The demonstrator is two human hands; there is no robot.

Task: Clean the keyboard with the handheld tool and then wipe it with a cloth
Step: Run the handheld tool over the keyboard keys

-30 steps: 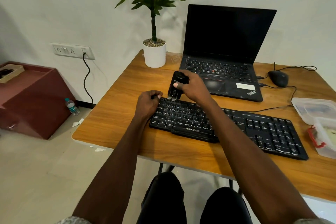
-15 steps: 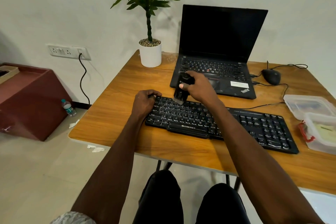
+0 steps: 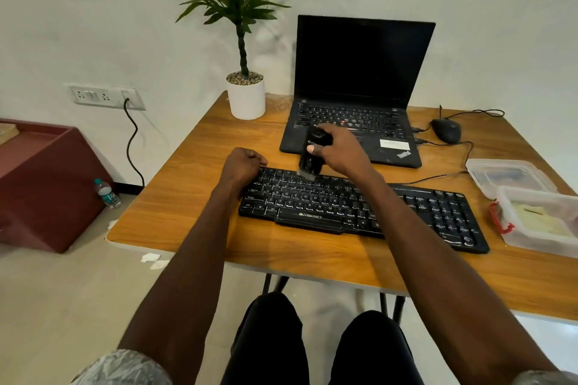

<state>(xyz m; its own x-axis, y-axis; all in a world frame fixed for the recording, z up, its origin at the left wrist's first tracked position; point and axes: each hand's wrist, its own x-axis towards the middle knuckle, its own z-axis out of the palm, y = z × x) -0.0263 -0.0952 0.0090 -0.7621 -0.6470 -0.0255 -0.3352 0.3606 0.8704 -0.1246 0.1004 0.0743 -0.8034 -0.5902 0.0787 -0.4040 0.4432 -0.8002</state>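
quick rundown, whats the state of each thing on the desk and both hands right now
laptop: lid open, screen dark
keyboard: flat on the desk, cable attached
handheld tool: upright, brush end on the keyboard's top rows
right hand: grips the tool
left hand: curled on the keyboard's left end
plastic container: open
lid: off, behind it

Keyboard (image 3: 359, 206) at front-centre of worktop (image 3: 194, 197). Laptop (image 3: 356, 109) right behind it, plant pot (image 3: 246, 97) left of laptop at back edge. Mouse (image 3: 446, 130) right of laptop. Two containers (image 3: 528, 200) at right edge, beside keyboard's right end. Bottle (image 3: 107, 193) on floor left of worktop, near wall.
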